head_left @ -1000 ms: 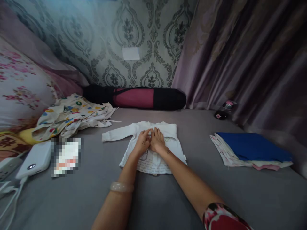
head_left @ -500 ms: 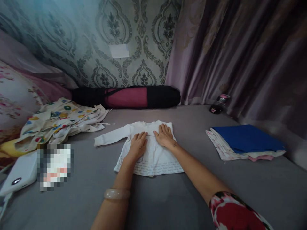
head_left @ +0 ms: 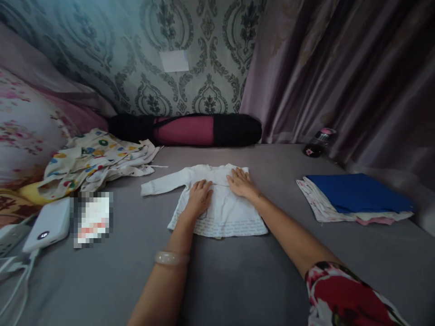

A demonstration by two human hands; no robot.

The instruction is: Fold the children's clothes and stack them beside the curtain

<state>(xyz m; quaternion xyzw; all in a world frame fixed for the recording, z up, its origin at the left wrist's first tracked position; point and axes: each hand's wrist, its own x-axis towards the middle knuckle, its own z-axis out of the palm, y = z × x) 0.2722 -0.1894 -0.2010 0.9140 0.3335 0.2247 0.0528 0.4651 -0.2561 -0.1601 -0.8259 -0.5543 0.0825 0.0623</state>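
A small white long-sleeved shirt point(head_left: 220, 213) lies spread on the grey sheet in front of me, with lines of print along its hem. Its left sleeve point(head_left: 165, 182) reaches out to the left, while the other sleeve is folded across the chest. My left hand point(head_left: 200, 198) rests on the left half of the shirt, fingers stretched out. On the upper right part, near the shoulder, my right hand point(head_left: 242, 183) lies flat with its fingers spread. Both palms press on the cloth and grip nothing. The fabric beneath them is hidden.
Folded clothes with a blue piece point(head_left: 356, 192) on top lie at right. A dark bottle point(head_left: 317, 144) stands behind them. At left are a crumpled patterned garment point(head_left: 98, 158), a white power bank point(head_left: 49, 224) with cables and a blurred-out item point(head_left: 93, 219). A black-and-red roll point(head_left: 185, 130) lies along the wall.
My hands have moved apart from the middle of the shirt. The right hand slid right to the shoulder, over the folded sleeve; the left stays on the left half. The camera view has shifted slightly.
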